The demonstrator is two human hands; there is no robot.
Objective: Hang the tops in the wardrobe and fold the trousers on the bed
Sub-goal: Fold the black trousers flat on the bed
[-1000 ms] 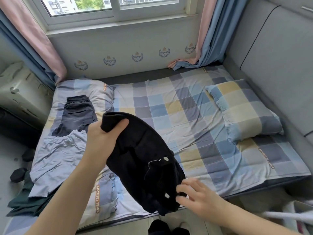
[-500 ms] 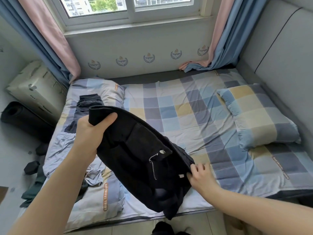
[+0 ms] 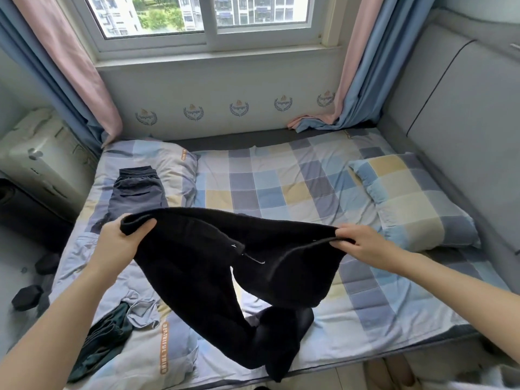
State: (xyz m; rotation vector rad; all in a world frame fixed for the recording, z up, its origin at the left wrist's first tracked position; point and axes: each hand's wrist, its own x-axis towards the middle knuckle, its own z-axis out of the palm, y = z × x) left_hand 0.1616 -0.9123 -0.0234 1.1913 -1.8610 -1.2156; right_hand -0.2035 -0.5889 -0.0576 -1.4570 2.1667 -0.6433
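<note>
Black trousers hang spread out above the checked bed. My left hand grips one end of the waistband and my right hand pinches the other end. The legs droop toward the bed's front edge. Folded dark grey trousers lie on the left pillow. A light blue garment and a dark green garment lie crumpled at the bed's left front.
A checked pillow lies on the bed's right side beside the grey padded headboard. A white box and dark items on the floor sit left of the bed. Curtains frame the window.
My right hand has taken hold of the waistband's right end and pulled it out to the right, stretching the trousers wide. My view has tilted up toward the window.
</note>
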